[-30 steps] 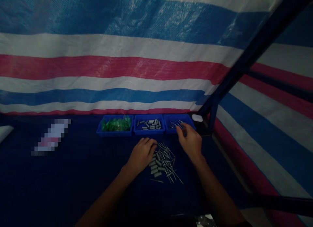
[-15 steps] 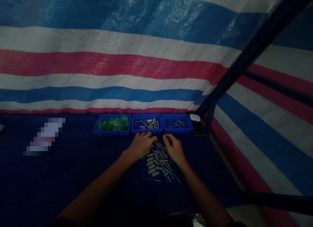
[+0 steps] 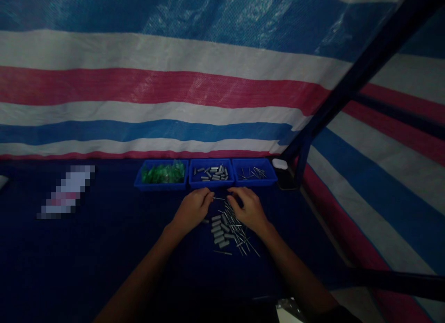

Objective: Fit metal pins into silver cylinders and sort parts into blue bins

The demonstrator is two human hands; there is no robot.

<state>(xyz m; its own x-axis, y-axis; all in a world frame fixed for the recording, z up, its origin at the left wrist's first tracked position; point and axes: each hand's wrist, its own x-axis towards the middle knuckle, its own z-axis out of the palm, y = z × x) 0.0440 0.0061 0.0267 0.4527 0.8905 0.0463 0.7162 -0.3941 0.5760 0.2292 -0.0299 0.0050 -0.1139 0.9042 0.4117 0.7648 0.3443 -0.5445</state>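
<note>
My left hand [image 3: 193,206] is closed in a pinch on a thin metal rod [image 3: 219,199], which points right toward my other hand. My right hand [image 3: 248,206] hovers over the top of a loose pile of thin metal rods [image 3: 239,231], its thumb and fingers apart near the held rod's free end. Just left of that pile, short grey cylinders [image 3: 218,233] lie in a rough column on the dark blue table [image 3: 114,239]. A single rod [image 3: 222,252] rests below them.
Three blue trays stand in a row behind my hands: one with green plastic bags [image 3: 163,173], one with short metal cylinders [image 3: 215,171], one with thin rods [image 3: 255,173]. A white case [image 3: 280,164] and dark phone-like slab [image 3: 287,179] lie right. A striped tarp [image 3: 167,89] hangs behind.
My left hand has drawn back slightly and now shows a thin rod in its fingertips. My right hand has spread its fingers near the rod's end. The view has shifted slightly.
</note>
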